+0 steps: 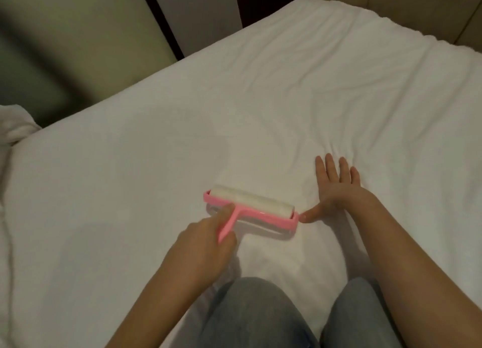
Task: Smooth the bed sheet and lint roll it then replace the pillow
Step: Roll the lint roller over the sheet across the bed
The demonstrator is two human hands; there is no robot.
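A white bed sheet (pixel 260 99) covers the mattress, with creases running across its right half. A pink lint roller (pixel 250 208) with a white roll lies flat on the sheet near the middle. My left hand (pixel 206 243) grips its pink handle, the index finger stretched toward the frame. Just right of the roller, my right hand (pixel 336 191) lies flat on the sheet with fingers spread. Its thumb tip touches the roller's right end. No pillow can be identified for sure.
My knees in blue jeans (pixel 260 316) rest on the bed at the bottom. A bundle of white fabric (pixel 15 128) sits at the left edge. A padded headboard or wall panel (pixel 78 34) stands beyond the mattress's far-left edge. Tiled floor (pixel 430 8) shows top right.
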